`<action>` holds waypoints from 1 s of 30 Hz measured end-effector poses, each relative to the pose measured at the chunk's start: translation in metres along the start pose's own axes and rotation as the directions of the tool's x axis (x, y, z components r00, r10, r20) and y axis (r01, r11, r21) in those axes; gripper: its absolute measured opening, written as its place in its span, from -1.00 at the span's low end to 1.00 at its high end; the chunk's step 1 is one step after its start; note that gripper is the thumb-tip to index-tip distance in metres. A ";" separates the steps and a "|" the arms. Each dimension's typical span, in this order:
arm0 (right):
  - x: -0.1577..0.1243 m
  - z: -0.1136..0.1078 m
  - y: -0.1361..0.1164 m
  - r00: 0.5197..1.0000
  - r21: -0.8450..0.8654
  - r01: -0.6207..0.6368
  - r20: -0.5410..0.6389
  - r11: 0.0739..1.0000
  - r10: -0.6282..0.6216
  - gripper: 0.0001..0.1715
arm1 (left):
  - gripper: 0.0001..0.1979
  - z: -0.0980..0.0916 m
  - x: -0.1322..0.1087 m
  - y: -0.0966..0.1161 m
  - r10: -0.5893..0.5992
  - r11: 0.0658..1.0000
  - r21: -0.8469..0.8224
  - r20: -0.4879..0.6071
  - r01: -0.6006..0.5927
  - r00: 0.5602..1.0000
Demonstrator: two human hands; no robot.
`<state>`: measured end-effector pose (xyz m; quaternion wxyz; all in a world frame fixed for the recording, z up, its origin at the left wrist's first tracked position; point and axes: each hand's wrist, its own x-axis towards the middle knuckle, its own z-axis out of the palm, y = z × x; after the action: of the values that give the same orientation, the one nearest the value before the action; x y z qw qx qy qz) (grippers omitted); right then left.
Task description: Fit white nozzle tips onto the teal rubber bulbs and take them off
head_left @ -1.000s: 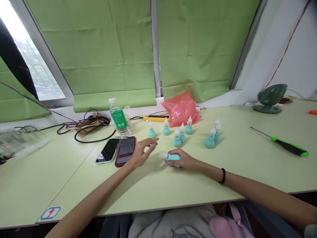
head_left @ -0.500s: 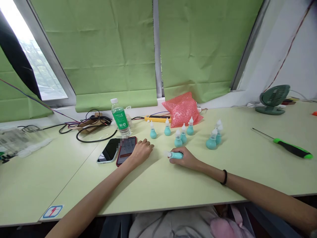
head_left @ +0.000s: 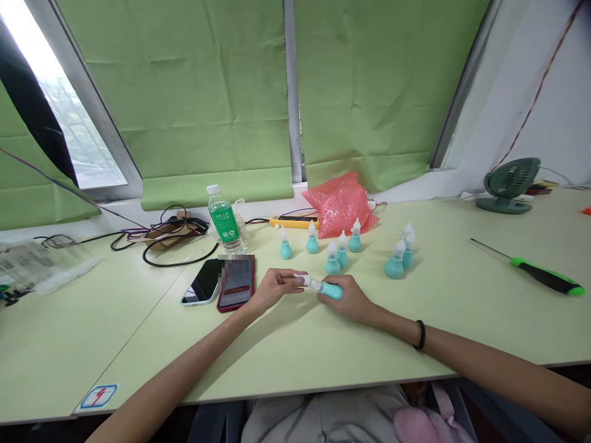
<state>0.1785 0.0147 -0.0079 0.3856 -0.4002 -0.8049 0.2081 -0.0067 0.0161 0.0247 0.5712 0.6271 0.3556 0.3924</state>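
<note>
My right hand is closed around the teal bulb of a nasal aspirator, which lies tilted with its clear end pointing left. At that end, my left hand pinches a small white tip between thumb and fingers. Whether the tip is joined to the clear part cannot be made out. Several more teal aspirators with clear tops stand upright beyond my hands, among them one at the left, one nearer the middle and one at the right.
Two phones, one dark-screened and one red-cased, lie left of my left hand. Behind them stands a water bottle near cables. A pink bubble-wrap bag lies at the back. To the right are a screwdriver and a green fan.
My left hand has lifted from the table beside the red phone and moved right, and it now pinches the aspirator's white tip. The right hand has stayed nearly in place with the bulb.
</note>
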 end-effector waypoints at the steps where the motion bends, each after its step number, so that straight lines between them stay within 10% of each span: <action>1: 0.000 0.000 0.000 1.000 -0.008 0.007 -0.002 1.000 -0.007 -0.90 | -0.64 0.000 0.000 0.000 -0.010 1.000 -0.001 -0.001 0.010 1.000; 15: -0.005 0.000 -0.009 0.999 -0.105 0.030 -0.021 0.994 -0.033 -0.87 | -0.62 0.010 -0.003 -0.005 0.047 0.998 -0.035 -0.096 -0.050 0.994; 30: -0.004 -0.011 -0.011 0.982 0.124 0.001 0.190 0.992 -0.025 -0.86 | -0.68 0.003 -0.010 0.006 0.012 0.998 0.055 0.086 -0.016 0.996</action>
<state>0.1831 0.0054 0.0043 0.3320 -0.3485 -0.8263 0.2924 -0.0080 0.0051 0.0296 0.5654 0.6615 0.3373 0.3591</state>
